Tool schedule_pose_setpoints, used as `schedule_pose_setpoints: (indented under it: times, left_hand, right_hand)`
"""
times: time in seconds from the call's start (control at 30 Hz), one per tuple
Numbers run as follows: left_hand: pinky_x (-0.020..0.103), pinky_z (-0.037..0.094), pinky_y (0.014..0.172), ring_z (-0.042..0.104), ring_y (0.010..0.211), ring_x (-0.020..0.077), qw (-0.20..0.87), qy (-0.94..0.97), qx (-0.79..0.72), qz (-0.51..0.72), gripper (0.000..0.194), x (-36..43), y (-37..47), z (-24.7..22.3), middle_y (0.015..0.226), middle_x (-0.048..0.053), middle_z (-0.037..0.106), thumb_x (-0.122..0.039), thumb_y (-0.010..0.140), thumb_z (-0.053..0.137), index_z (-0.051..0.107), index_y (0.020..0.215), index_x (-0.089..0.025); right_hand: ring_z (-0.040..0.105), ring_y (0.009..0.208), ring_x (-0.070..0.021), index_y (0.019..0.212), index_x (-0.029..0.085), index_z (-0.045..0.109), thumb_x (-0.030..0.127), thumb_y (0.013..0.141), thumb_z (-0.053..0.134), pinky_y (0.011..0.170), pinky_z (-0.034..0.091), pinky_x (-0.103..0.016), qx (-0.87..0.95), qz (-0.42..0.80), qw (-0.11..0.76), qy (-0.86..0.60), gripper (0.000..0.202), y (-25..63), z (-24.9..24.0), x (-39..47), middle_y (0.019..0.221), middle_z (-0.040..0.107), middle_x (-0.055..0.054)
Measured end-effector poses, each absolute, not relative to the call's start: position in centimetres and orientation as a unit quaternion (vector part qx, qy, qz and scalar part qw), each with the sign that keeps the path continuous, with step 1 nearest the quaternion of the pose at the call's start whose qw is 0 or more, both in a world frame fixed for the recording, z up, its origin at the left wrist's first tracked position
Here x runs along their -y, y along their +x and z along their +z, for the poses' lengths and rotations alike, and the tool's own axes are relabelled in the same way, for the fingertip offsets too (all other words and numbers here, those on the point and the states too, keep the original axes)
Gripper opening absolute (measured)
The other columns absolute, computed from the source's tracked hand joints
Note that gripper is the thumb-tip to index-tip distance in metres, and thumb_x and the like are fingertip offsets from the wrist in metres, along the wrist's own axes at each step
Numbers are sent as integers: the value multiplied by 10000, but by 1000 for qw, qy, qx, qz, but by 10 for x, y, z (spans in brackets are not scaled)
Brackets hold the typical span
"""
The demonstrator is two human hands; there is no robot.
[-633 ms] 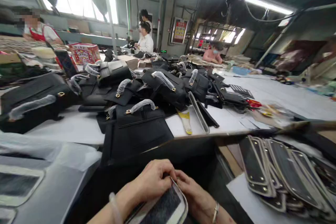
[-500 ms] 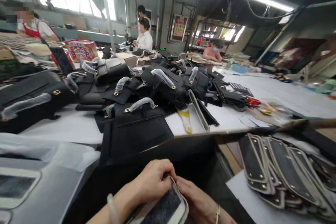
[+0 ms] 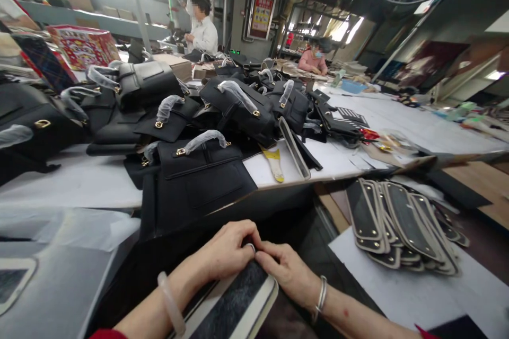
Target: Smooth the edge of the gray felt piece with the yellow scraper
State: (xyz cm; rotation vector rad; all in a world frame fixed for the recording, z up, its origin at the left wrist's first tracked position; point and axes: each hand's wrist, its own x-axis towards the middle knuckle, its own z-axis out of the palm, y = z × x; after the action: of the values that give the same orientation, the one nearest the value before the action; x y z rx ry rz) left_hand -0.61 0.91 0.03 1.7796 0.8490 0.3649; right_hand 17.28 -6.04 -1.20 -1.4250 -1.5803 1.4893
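A flat black panel with a pale beige border and rounded corners (image 3: pixel 234 304) lies low in front of me, tilted. My left hand (image 3: pixel 230 248) is curled over its far end, a ring on one finger. Close by, my right hand (image 3: pixel 287 271) pinches at the same far edge, its fingertips meeting those of my left hand. The fingers hide what lies between them. Similar black panels with beige edges and metal studs (image 3: pixel 409 222) are piled at the right. A black handbag with a wrapped handle (image 3: pixel 199 185) stands beyond my hands.
Many black handbags (image 3: pixel 238 108) crowd the white table (image 3: pixel 262 175). A grey surface with a translucent sheet (image 3: pixel 67 270) lies at left. A yellow-and-white strip (image 3: pixel 273 164) sits at the table edge. Co-workers (image 3: pixel 202 32) are at the back.
My right hand's fingers have moved from the panel's right side to its far edge, against the left fingertips. The view has shifted, showing more of the right forearm.
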Motion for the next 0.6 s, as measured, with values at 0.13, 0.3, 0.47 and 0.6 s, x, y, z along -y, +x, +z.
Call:
schedule_pose_setpoints:
  times: [0.13, 0.3, 0.47, 0.6]
  left_hand:
    - [304, 393, 729, 559, 800, 183, 585, 714, -355, 146, 218, -12, -6, 0, 820, -1, 646, -141, 636, 517, 661, 790, -196]
    - [308, 454, 779, 617, 923, 205, 687, 623, -344, 150, 404, -13, -18, 8, 979, 29, 698, -161, 617, 562, 660, 1007, -190]
    - [378, 428, 972, 604, 1082, 249, 697, 543, -402, 243, 435, 7, -53, 30, 1110, 76, 692, -240, 691, 653, 648, 1122, -182]
    - [366, 356, 1072, 567, 1180, 248, 643, 451, -488, 380, 410, 53, -94, 31, 1186, 79, 681, -400, 791, 674, 646, 1152, -206]
  right_hand:
    - [455, 675, -140, 1049, 123, 706, 499, 937, 454, 623, 353, -270, 583, 565, 238, -533, 467, 174, -16, 60, 745, 566, 4]
    - [549, 726, -173, 1113, 142, 701, 492, 939, 434, 652, 412, -280, 624, 555, 214, -508, 473, 177, -9, 55, 815, 653, -23]
    - [563, 1201, -272, 1358, 163, 569, 556, 920, 452, 1046, 400, -379, 650, 555, 183, -486, 600, 182, -8, 47, 1301, 636, -103]
    - [436, 1360, -285, 1484, 125, 385, 659, 894, 409, 1153, 297, -414, 652, 568, 144, -482, 796, 187, -22, 45, 1497, 445, -136]
